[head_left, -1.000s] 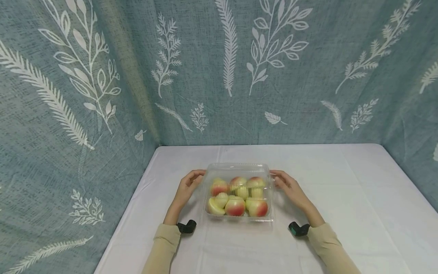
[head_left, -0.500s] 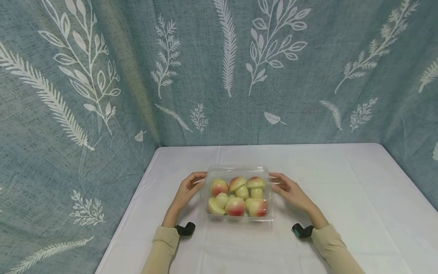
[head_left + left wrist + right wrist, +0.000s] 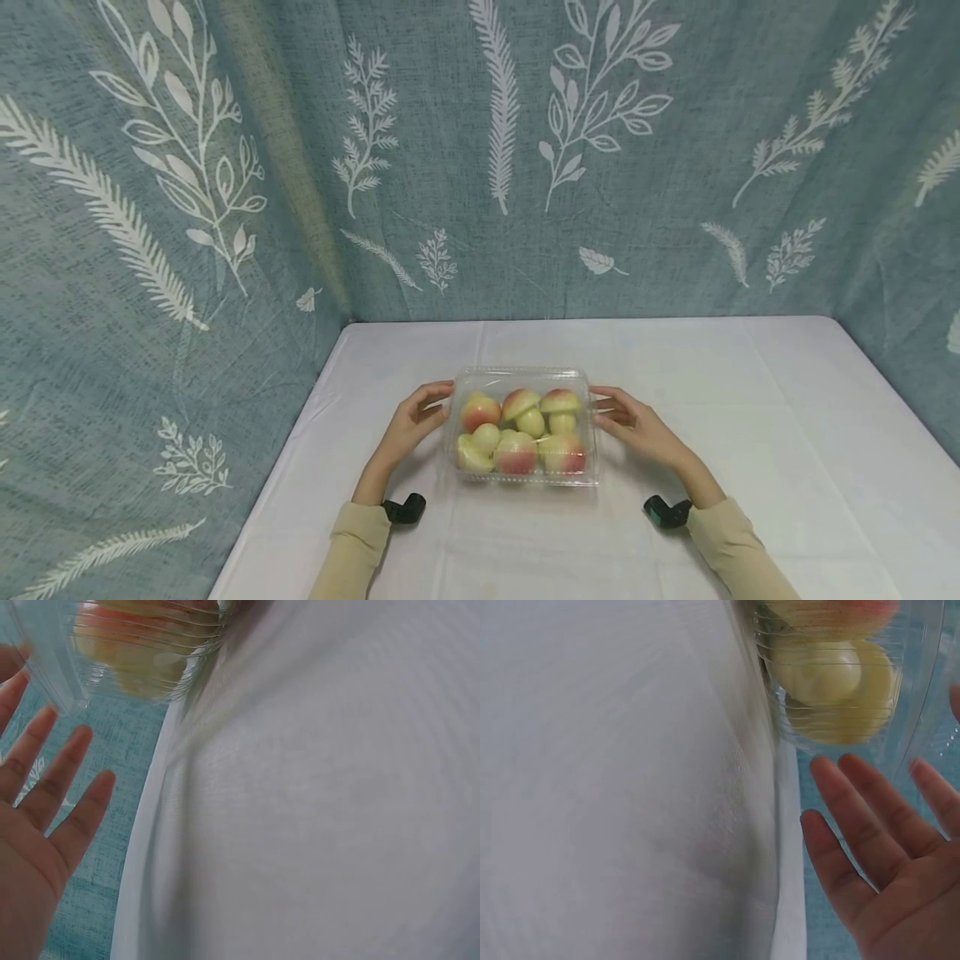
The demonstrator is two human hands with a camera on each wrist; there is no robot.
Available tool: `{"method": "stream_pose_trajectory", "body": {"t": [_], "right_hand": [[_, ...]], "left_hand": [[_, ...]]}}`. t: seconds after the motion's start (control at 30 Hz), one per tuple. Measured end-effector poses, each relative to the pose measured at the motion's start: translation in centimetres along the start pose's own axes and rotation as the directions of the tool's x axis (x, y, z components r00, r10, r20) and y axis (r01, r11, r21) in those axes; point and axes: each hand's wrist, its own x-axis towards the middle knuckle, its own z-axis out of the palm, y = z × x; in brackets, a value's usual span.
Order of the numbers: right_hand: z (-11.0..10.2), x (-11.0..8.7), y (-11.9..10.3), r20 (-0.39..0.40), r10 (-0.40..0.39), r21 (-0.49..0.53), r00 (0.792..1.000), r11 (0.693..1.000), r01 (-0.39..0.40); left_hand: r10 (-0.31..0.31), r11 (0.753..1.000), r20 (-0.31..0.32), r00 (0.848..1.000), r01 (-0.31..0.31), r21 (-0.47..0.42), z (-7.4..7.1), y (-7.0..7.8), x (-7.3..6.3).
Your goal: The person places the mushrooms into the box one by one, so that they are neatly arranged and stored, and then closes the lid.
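Observation:
A clear plastic clamshell box [image 3: 517, 377] stands on the table, its lid down over the contents. Through the lid show several rounded yellow pieces with red blush [image 3: 480, 411], some shaped like a mushroom [image 3: 561, 402]. My left hand [image 3: 408, 423] is at the box's left side, fingertips right at the rim. Opposite it, my right hand [image 3: 639, 425] has its fingertips at the right rim. In the left wrist view the fingers [image 3: 52, 784] are straight and spread beside the box's ribbed wall. The right wrist view likewise shows straight, spread fingers [image 3: 859, 825] below the box.
A white cloth [image 3: 750, 450] covers the table. Teal leaf-patterned curtains [image 3: 465, 167] hang behind the table and along its left and right edges. Black wrist devices [image 3: 405, 508] sit at both wrists, below beige sleeves [image 3: 352, 542].
The lid's far edge has sunk and lies flatter over the pieces. Both hands have come slightly nearer to the body along the box's sides, fingertips still at the rim.

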Motion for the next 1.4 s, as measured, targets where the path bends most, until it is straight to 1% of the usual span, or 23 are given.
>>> {"method": "stream_pose_trajectory", "body": {"t": [0.2,0.37,0.5,0.6,0.73,0.8,0.9,1.03,1.17,1.2,1.3,1.4], "right_hand": [[0.0,-0.2,0.1,0.002,0.007,-0.014,1.0,1.0,-0.007],[0.1,-0.4,0.0,-0.001,-0.001,-0.028,1.0,1.0,0.001],[0.2,-0.6,-0.1,0.001,-0.027,-0.039,1.0,0.999,0.027],[0.3,-0.8,0.0,0.007,-0.048,-0.039,0.999,0.998,0.048],[0.3,-1.1,-0.1,0.014,-0.05,-0.045,0.999,0.998,0.051],[0.3,-1.1,-0.1,0.017,-0.043,-0.058,0.999,0.997,0.044],[0.4,-1.3,-0.5,0.027,-0.032,-0.077,0.999,0.996,0.034],[0.2,-1.7,-2.1,0.053,-0.034,-0.092,0.998,0.995,0.039],[0.0,-2.1,-3.7,0.088,-0.018,-0.08,0.996,0.997,0.025],[0.0,-2.1,-3.8,0.096,-0.01,-0.07,0.995,0.997,0.017],[0.0,-2.3,-3.9,0.12,-0.024,-0.032,0.992,0.999,0.028],[0.0,-2.4,-3.2,0.144,-0.048,0.013,0.988,0.999,0.047]], "left_hand": [[-0.002,1.0,0.014,1.0,0.002,0.019,0.0,-0.2,-0.1],[-0.013,0.999,0.042,0.999,0.011,0.04,-0.1,-0.3,-0.3],[-0.056,0.996,0.069,0.996,0.051,0.072,-0.2,-0.1,-0.4],[-0.092,0.992,0.098,0.991,0.082,0.099,-0.3,0.2,-0.6],[-0.104,0.99,0.135,0.985,0.089,0.113,-0.5,0.3,-0.8],[-0.103,0.99,0.15,0.983,0.087,0.111,-0.6,0.0,-0.8],[-0.11,0.99,0.168,0.98,0.093,0.107,-0.8,-1.0,-0.9],[-0.134,0.989,0.202,0.97,0.117,0.091,-1.2,-2.2,-1.1],[-0.139,0.99,0.245,0.96,0.128,0.06,-1.6,-2.6,-1.3],[-0.137,0.99,0.258,0.956,0.127,0.056,-1.7,-2.6,-1.4],[-0.14,0.99,0.291,0.946,0.132,0.047,-1.9,-2.3,-1.5],[-0.156,0.988,0.327,0.932,0.149,0.045,-2.1,-1.9,-1.7]]}}
